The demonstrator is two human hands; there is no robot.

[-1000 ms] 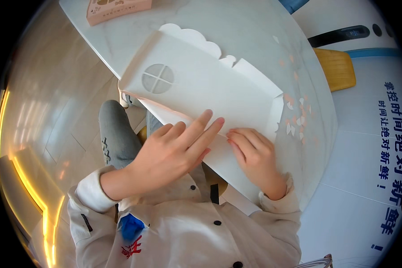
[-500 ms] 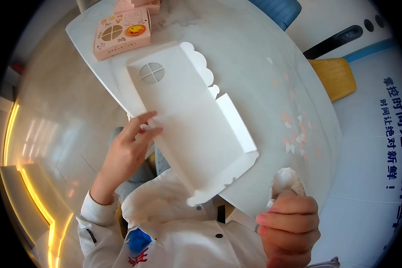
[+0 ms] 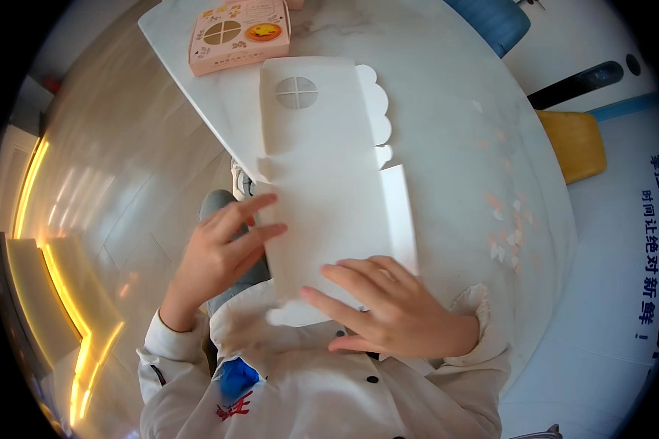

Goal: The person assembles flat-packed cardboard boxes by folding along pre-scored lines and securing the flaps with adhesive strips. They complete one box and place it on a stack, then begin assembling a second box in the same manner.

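Note:
An unfolded white paperboard box (image 3: pixel 326 212) lies inside-up on the table, close to me. Its lid half has a round window with a cross, and scalloped flaps run along the right edge. At the box's left edge is my left hand (image 3: pixel 227 252), its fingers apart, with two fingertips reaching over the side. My right hand (image 3: pixel 388 307) is spread above the near right corner, over the near flap, with nothing gripped. Whether its fingertips press on the board I cannot tell.
A folded pink box (image 3: pixel 240 36) with a round window stands at the table's far left, another partly visible behind it. Small white and pink paper scraps (image 3: pixel 509 234) lie on the marble-look table (image 3: pixel 454 175) at right. Blue (image 3: pixel 490 25) and yellow (image 3: pixel 572 146) chairs stand beyond.
My right hand has come from the right, where it was closed, to over the box's near corner and opened. The white box has turned straighter toward me. My left hand stays at its left edge.

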